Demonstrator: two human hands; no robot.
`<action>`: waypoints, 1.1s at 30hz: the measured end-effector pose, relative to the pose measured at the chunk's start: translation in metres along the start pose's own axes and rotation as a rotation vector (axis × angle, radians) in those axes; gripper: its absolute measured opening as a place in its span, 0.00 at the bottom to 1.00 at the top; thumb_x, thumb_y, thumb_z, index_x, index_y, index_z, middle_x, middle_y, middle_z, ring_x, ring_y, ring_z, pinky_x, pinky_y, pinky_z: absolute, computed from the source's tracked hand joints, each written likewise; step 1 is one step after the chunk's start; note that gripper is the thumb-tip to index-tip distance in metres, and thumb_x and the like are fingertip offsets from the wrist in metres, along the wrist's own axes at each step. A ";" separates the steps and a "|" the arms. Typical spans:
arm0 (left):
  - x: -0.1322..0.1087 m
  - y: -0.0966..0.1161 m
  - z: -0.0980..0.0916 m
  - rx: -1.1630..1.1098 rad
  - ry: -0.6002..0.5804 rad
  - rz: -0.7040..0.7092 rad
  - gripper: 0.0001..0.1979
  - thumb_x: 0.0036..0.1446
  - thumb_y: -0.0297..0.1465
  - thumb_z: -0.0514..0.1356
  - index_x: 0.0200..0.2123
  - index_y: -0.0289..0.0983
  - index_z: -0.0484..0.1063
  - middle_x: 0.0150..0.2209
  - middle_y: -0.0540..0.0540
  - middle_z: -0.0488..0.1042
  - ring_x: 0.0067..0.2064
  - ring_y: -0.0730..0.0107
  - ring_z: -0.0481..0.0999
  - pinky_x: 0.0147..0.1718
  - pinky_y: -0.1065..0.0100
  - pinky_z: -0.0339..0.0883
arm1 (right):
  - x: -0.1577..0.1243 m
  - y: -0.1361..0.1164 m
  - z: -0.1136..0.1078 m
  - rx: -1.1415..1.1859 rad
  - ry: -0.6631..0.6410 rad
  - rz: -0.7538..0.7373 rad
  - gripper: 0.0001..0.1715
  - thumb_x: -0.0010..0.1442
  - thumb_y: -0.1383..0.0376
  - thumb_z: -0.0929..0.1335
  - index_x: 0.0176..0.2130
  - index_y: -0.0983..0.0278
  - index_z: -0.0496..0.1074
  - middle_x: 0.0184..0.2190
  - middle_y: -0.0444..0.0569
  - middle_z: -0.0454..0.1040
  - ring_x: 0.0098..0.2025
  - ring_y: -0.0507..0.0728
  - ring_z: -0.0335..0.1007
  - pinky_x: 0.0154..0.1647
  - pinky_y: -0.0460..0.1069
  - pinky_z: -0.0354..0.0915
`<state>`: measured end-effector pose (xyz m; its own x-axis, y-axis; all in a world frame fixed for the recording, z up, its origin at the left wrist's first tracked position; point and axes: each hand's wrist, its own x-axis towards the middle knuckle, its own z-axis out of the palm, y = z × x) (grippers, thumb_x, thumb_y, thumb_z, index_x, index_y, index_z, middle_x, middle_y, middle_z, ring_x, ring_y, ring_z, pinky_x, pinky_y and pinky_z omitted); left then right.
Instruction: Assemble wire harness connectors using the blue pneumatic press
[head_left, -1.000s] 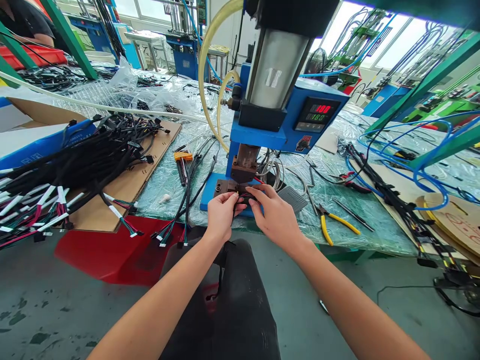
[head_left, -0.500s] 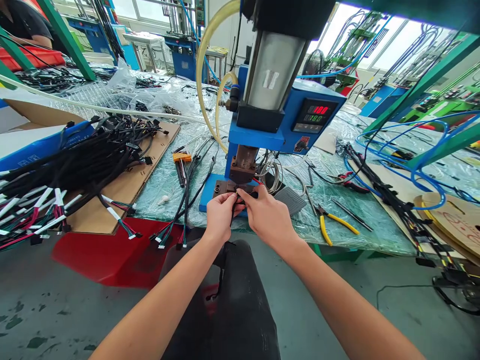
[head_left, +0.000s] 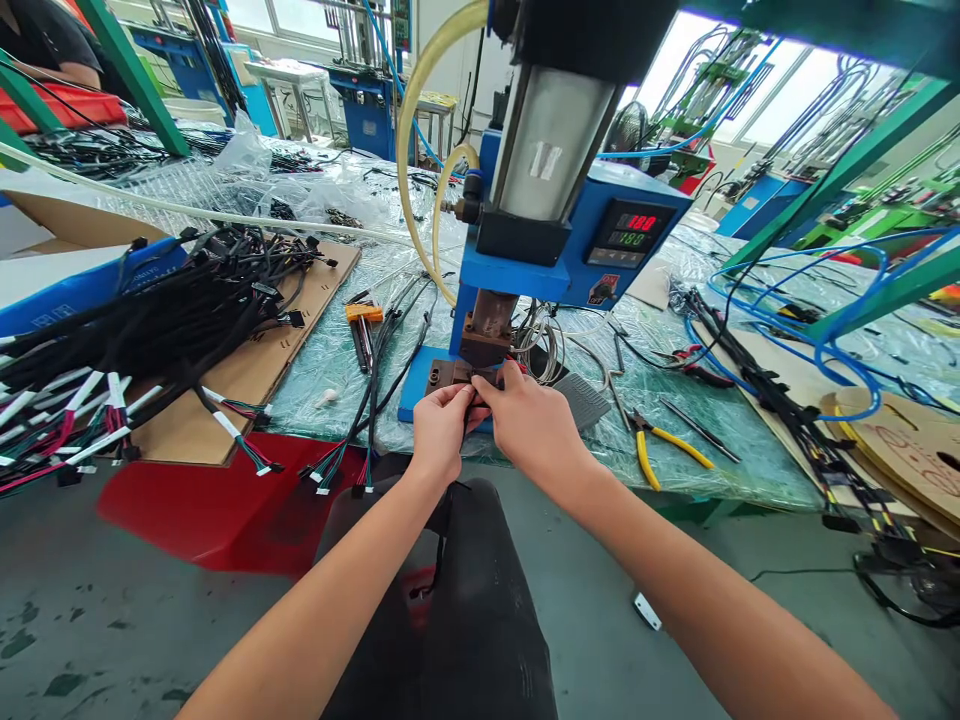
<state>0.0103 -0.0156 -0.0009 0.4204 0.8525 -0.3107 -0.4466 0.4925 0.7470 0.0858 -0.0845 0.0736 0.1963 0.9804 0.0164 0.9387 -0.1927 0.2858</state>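
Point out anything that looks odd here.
A white object lies on the floor, straight below the pliers in the picture. It looks out of place, since the pliers lie up on the bench; what it is, I cannot tell.

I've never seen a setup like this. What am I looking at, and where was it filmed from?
There is no robot here: a camera on a person's head looks forward and down at their bare hands. The left hand pinches a dark cable; the right hand is beside it, its grip partly hidden. Just beyond stands a blue bench machine with a digital display. The plastic-covered table also bears yellow-handled pliers on the right and, on the left, many black cables on cardboard.
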 end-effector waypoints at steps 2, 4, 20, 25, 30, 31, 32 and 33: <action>0.001 -0.001 -0.001 -0.004 -0.003 0.007 0.11 0.43 0.33 0.70 0.29 0.32 0.75 0.24 0.48 0.77 0.21 0.74 0.75 0.25 0.71 0.70 | 0.000 0.000 0.000 0.003 -0.002 0.003 0.28 0.65 0.68 0.59 0.63 0.59 0.63 0.53 0.58 0.66 0.43 0.60 0.72 0.33 0.49 0.65; 0.001 -0.002 -0.001 -0.005 -0.006 0.013 0.12 0.43 0.33 0.70 0.29 0.33 0.75 0.24 0.48 0.77 0.21 0.74 0.75 0.25 0.71 0.70 | -0.001 0.000 0.000 0.009 0.004 0.007 0.28 0.66 0.68 0.59 0.63 0.59 0.63 0.52 0.58 0.67 0.43 0.59 0.72 0.34 0.49 0.65; -0.003 0.002 0.001 0.022 0.004 -0.008 0.09 0.46 0.32 0.69 0.30 0.33 0.75 0.25 0.48 0.77 0.22 0.74 0.75 0.27 0.70 0.72 | -0.003 0.006 0.007 0.132 0.009 0.024 0.31 0.65 0.68 0.59 0.65 0.55 0.61 0.54 0.55 0.66 0.48 0.59 0.70 0.36 0.48 0.66; -0.002 0.004 0.000 0.055 -0.022 -0.019 0.11 0.46 0.34 0.70 0.30 0.32 0.76 0.26 0.47 0.78 0.23 0.74 0.76 0.28 0.70 0.72 | -0.005 0.007 0.008 0.187 -0.013 0.038 0.32 0.66 0.68 0.57 0.67 0.53 0.59 0.55 0.54 0.66 0.51 0.59 0.69 0.37 0.47 0.66; -0.002 0.001 0.001 0.061 -0.023 -0.007 0.10 0.47 0.33 0.69 0.30 0.33 0.76 0.26 0.47 0.78 0.23 0.74 0.76 0.27 0.71 0.71 | -0.008 0.006 0.012 0.219 -0.023 0.071 0.33 0.66 0.69 0.57 0.67 0.52 0.59 0.54 0.54 0.66 0.48 0.58 0.70 0.36 0.47 0.66; -0.002 0.000 0.001 0.058 -0.017 -0.002 0.10 0.47 0.33 0.69 0.30 0.33 0.76 0.26 0.47 0.78 0.23 0.74 0.76 0.27 0.71 0.71 | -0.008 0.006 0.013 0.230 -0.012 0.070 0.33 0.66 0.69 0.57 0.67 0.51 0.59 0.54 0.53 0.66 0.48 0.58 0.71 0.35 0.47 0.66; -0.003 0.000 0.002 0.054 -0.011 0.002 0.09 0.47 0.33 0.68 0.30 0.33 0.76 0.26 0.47 0.78 0.22 0.74 0.76 0.27 0.71 0.71 | -0.008 0.007 0.014 0.242 0.004 0.070 0.32 0.66 0.68 0.57 0.67 0.51 0.59 0.54 0.53 0.67 0.48 0.58 0.71 0.35 0.47 0.65; -0.003 -0.001 0.002 0.050 -0.005 0.004 0.09 0.48 0.32 0.68 0.30 0.32 0.76 0.26 0.47 0.78 0.22 0.75 0.76 0.27 0.71 0.71 | -0.008 0.007 0.016 0.252 0.020 0.069 0.31 0.67 0.67 0.57 0.66 0.50 0.60 0.53 0.53 0.67 0.47 0.58 0.71 0.34 0.47 0.65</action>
<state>0.0113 -0.0186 0.0006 0.4226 0.8537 -0.3044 -0.4082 0.4792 0.7771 0.0954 -0.0944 0.0605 0.2590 0.9647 0.0468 0.9648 -0.2607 0.0356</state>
